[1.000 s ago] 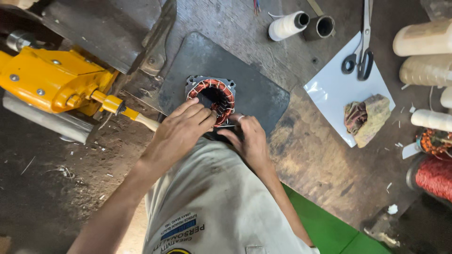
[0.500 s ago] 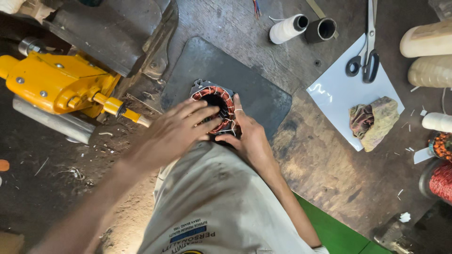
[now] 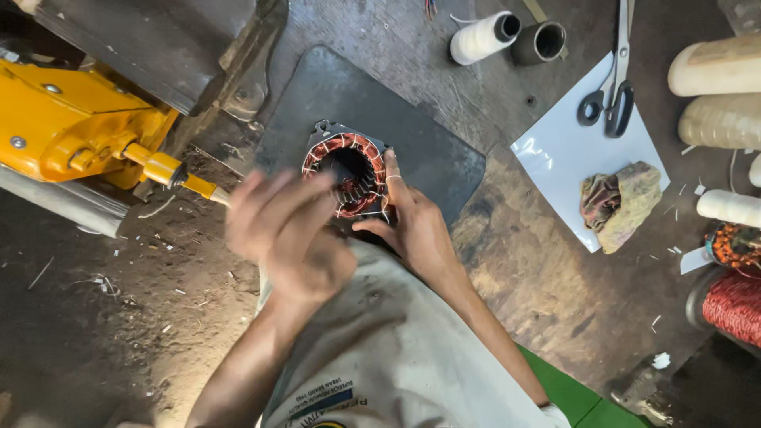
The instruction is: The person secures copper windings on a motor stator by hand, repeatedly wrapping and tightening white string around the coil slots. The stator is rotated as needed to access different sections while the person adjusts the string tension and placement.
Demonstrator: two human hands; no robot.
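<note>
Nearest to us, our left hand (image 3: 289,234) is blurred, so we cannot tell how its fingers are. Our right hand (image 3: 412,226) has fingers clamped on the motor stator (image 3: 346,173), which rests on the dark mat (image 3: 428,150). Farther away lie scissors (image 3: 610,95).

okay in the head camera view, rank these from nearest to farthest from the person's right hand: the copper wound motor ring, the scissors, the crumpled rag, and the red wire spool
From the right hand:
1. Copper wound motor ring, touching the fingers, on the dark mat.
2. Crumpled rag, to the right on the white sheet.
3. Scissors, upper right, at the sheet's top edge.
4. Red wire spool, far right edge.
</note>
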